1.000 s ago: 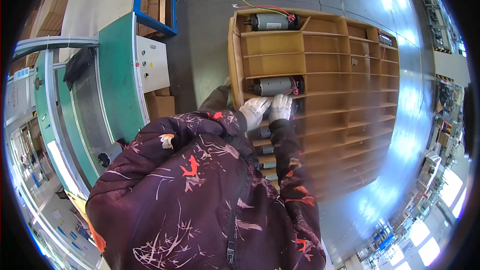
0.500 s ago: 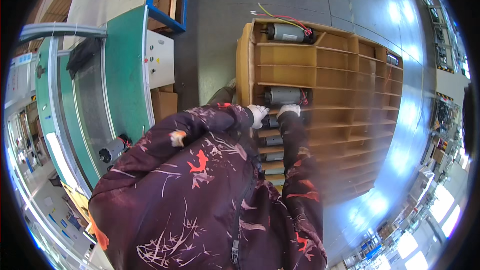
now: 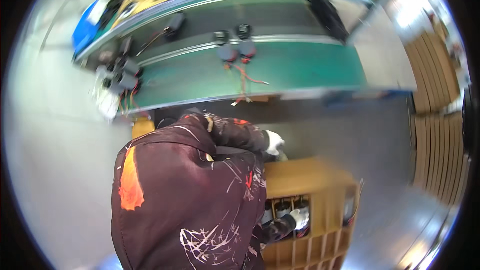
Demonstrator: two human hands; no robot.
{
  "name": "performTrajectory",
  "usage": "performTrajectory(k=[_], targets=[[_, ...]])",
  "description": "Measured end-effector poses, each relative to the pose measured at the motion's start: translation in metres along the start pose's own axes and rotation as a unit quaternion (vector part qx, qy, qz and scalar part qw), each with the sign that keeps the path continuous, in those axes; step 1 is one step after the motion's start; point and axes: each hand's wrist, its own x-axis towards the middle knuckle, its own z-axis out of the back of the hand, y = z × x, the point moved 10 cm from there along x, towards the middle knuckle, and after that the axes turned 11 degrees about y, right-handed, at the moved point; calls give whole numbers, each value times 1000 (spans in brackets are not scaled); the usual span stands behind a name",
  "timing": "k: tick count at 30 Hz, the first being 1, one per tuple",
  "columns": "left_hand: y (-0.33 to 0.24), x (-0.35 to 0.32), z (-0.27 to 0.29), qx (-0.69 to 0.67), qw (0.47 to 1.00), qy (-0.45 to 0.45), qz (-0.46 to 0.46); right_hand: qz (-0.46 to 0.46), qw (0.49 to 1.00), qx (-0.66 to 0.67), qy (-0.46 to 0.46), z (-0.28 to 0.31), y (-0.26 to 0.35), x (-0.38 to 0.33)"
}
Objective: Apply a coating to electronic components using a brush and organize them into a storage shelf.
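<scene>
My right hand [image 3: 300, 218], in a white glove, is closed over the lower end of a grey cylindrical electric motor [image 3: 302, 204] in a compartment of the cardboard box [image 3: 285, 175]. Other motors [image 3: 283, 206] lie beside it in neighbouring compartments. Just beyond the box's far edge, my left hand [image 3: 274, 143], also gloved in white, hangs in the air. Motion smears its fingers, and no object shows in it. At the box's right side, one more motor [image 3: 349, 207] sits in its own compartment with wires at its end.
Ahead stands a green-topped workbench [image 3: 310, 65] with two upright motors [image 3: 235, 47], their red wires hanging over the edge. More motors [image 3: 125, 75] cluster at its left end. A black cloth-like item [image 3: 327, 17] lies further back. Stacked flat cardboard [image 3: 440, 155] stands at the right.
The view has swung left, bringing the bench ahead and the box to the lower right. My left hand has come away from the box; my right hand stays at the motors.
</scene>
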Motion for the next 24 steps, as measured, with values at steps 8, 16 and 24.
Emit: performTrajectory(k=[8,16,24], targets=[[271,-284,-64,-313,767,-349,438,389,904,83,158,-114,246,-16],[398,-543,-159,-260,396,-608,637,618,707,11,344,-183,476,-215],[510,-656,-161,-295,507,-494,642,150,454,122,870,-363,650,-616]])
